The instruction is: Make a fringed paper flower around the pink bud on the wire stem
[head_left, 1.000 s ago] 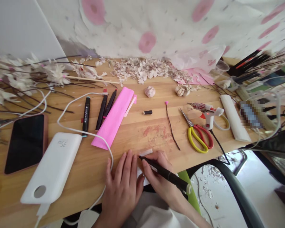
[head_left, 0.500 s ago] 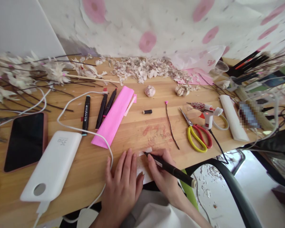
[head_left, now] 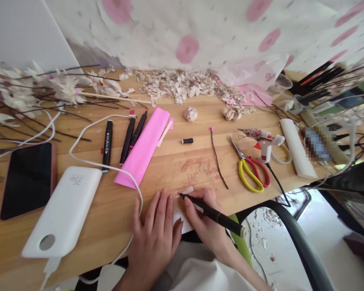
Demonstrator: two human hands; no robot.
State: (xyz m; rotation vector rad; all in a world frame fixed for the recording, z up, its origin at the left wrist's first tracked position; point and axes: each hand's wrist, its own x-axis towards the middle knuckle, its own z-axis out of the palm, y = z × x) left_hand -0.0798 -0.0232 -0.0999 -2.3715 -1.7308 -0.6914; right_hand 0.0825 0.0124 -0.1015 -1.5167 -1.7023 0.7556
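My right hand grips a black marker in a writing hold. The marker's uncapped tip points left and down at a small pale strip near the table's front edge. Palm down, my left hand lies with fingers stretched out beside a white piece of paper, its thumb at the paper's edge. Farther in sits a small black cap. To its right lies a thin brown twig with a pink tip. My fingers hide part of the paper.
Left are pink crepe paper, black markers, a white power bank with its cable, and a phone. Right are scissors and a glue gun. Garlic bulbs and a heap of dry peels lie behind.
The marker's tip and my right hand have shifted slightly left along the strip. My left hand stays flat in place. The whole view has drifted a little.
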